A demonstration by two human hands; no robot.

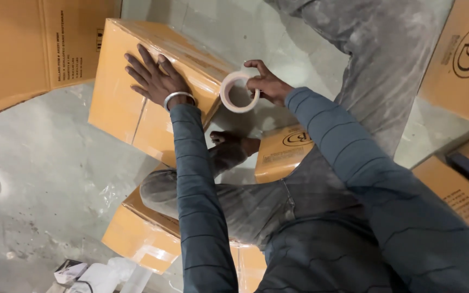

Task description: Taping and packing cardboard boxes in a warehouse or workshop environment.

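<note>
My left hand (pixel 153 78) lies flat, fingers spread, on top of an orange-brown cardboard box (pixel 118 103) that stands on the grey floor in front of me. A metal bangle sits on that wrist. My right hand (pixel 267 82) holds a roll of clear packing tape (pixel 239 92) by its rim, just off the box's right edge. A strip of tape shows along the box's top seam. My bent knees and a bare foot (pixel 234 142) are below the hands.
More cardboard boxes surround me: one at the top left (pixel 23 49), several at the right (pixel 462 59), a small one by my foot (pixel 280 152) and one under my leg (pixel 137 236). Plastic wrap and white scraps (pixel 90 274) lie on the floor at the bottom left.
</note>
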